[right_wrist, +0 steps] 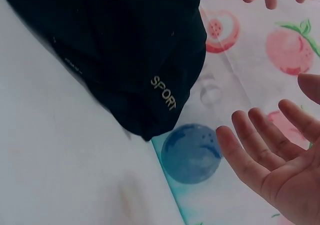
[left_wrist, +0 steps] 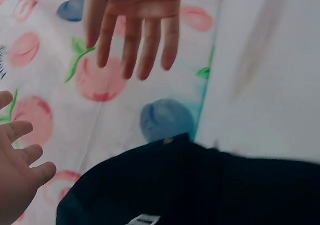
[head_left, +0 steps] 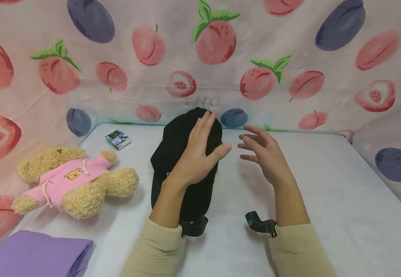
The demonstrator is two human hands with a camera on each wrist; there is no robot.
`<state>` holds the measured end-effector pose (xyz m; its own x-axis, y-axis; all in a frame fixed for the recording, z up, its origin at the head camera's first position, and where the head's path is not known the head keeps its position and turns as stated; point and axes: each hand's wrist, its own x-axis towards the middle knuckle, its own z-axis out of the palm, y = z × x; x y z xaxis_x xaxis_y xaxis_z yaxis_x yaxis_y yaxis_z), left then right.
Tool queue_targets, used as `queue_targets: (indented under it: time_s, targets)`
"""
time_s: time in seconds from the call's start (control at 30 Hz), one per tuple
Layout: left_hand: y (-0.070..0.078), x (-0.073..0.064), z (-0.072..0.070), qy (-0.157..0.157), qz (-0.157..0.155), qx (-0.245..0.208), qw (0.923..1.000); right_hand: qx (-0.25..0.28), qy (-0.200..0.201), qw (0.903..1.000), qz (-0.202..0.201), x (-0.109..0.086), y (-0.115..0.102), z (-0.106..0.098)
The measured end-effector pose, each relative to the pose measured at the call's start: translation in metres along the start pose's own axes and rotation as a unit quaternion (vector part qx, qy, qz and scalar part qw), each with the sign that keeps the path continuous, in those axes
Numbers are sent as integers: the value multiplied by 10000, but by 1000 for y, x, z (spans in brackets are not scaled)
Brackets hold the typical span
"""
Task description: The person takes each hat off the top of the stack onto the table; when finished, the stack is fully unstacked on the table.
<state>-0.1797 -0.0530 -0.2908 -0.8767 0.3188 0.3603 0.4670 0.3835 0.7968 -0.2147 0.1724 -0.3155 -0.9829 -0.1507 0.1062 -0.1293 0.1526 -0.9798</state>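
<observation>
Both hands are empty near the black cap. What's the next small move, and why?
Probably ease the right hand sideways toward the black cap: it's held apart from the cap's right side, fingers loosely bent, while the left hand appears over the cap in the head view, gripping nothing.

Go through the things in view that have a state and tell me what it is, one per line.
Black cap: resting on the white surface, unheld.
Left grip: open, fingers extended, holding nothing.
Right grip: open, fingers loosely bent, holding nothing.
Teddy bear: lying belly up, dressed in a pink hoodie.
Small box: lying flat, patterned side up.
Purple cloth: folded, partly out of frame.
</observation>
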Motion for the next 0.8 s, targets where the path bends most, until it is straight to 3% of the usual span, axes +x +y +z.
queue_targets:
  time_s: [0.47,0.6,0.8]
  targets:
    - [-5,-16,-47,232,-396,691,9966,-210,-424,9989,17,4,1,19]
    - [-12,-21,-63,291,-435,696,9962,-266,-523,9983,-37,6,0,24]
    - [-25,-30,-80,81,-686,561,9960,-273,-716,9970,90,7,1,29]
